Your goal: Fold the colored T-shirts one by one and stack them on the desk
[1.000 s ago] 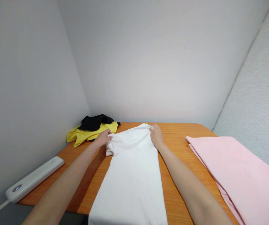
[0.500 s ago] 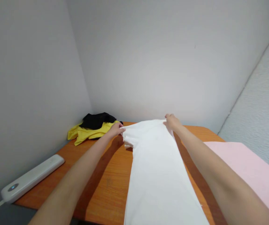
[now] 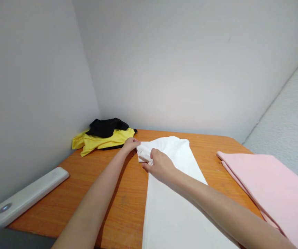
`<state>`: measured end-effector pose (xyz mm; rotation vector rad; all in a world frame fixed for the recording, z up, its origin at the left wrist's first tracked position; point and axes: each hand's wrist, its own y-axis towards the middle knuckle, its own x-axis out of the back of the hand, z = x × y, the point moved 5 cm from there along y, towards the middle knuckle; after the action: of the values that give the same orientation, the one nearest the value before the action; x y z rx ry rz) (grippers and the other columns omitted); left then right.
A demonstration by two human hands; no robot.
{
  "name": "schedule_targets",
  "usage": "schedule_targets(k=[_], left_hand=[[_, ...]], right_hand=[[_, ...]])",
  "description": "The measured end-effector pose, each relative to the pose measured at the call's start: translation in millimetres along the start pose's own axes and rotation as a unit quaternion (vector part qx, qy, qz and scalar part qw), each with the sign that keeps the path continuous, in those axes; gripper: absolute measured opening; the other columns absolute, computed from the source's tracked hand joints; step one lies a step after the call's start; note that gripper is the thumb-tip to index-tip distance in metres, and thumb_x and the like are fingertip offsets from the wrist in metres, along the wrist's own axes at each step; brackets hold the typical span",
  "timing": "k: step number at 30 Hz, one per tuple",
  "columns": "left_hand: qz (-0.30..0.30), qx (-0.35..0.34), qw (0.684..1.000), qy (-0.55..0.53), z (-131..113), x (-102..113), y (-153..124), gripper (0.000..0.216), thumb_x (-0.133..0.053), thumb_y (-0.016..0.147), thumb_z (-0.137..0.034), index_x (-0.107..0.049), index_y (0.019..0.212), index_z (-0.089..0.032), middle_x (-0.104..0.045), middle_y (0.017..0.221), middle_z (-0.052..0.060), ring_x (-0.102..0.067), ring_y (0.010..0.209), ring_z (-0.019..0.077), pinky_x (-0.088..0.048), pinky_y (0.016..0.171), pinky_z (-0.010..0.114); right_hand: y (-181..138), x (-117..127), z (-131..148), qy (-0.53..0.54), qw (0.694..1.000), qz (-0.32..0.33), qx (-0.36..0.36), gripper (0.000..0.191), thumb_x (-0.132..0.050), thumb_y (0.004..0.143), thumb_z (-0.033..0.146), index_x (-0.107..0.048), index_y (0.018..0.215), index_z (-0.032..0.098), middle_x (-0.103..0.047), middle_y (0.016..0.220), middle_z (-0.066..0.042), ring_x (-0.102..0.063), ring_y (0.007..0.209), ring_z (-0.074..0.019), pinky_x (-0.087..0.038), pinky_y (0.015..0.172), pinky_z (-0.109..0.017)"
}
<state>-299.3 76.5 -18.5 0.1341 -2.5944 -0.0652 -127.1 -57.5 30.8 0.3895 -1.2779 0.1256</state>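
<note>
A white T-shirt (image 3: 176,204), folded lengthwise, lies along the wooden table with its sleeve end away from me and its lower part running out of view at the bottom. My left hand (image 3: 131,144) pinches the outer tip of the sleeve on the left. Nearer to me, my right hand (image 3: 160,164) grips the sleeve's lower edge by the underarm, thumb below and fingers above. The cloth between the two hands is creased. My right forearm crosses over the shirt's body.
Yellow cloth (image 3: 107,140) with black cloth (image 3: 107,127) on top lies at the back left, near the wall. A white elongated device (image 3: 32,193) with a cable rests along the left edge. Folded pink cloth (image 3: 265,183) lies on the wooden table (image 3: 123,204) at right.
My right hand has left the shirt's far right corner and come left and nearer to the sleeve's underarm. The shirt's far end now lies lower. My left hand stays at the sleeve tip.
</note>
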Motion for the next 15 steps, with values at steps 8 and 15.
schedule_targets(k=[8,15], left_hand=[[-0.008,-0.01,1.0,0.022,6,-1,5,0.012,-0.065,0.075,-0.026,-0.064,0.071,-0.015,-0.066,0.066,0.002,-0.061,0.061,0.0142,-0.042,0.054,0.022],[-0.035,-0.026,0.993,0.11,6,-3,11,0.012,-0.061,0.079,-0.027,-0.066,0.079,-0.015,-0.071,0.08,0.006,-0.065,0.075,0.0185,-0.045,0.063,0.025]], right_hand=[[4,-7,2,-0.079,0.996,0.041,-0.031,0.026,-0.055,0.081,0.016,-0.051,0.106,0.015,-0.066,0.098,-0.012,-0.063,0.087,-0.023,-0.042,0.068,-0.028],[-14,-4,21,-0.119,0.988,0.048,0.089,0.016,-0.049,0.087,0.015,-0.06,0.099,0.014,-0.059,0.1,-0.011,-0.06,0.088,-0.0218,-0.044,0.074,-0.029]])
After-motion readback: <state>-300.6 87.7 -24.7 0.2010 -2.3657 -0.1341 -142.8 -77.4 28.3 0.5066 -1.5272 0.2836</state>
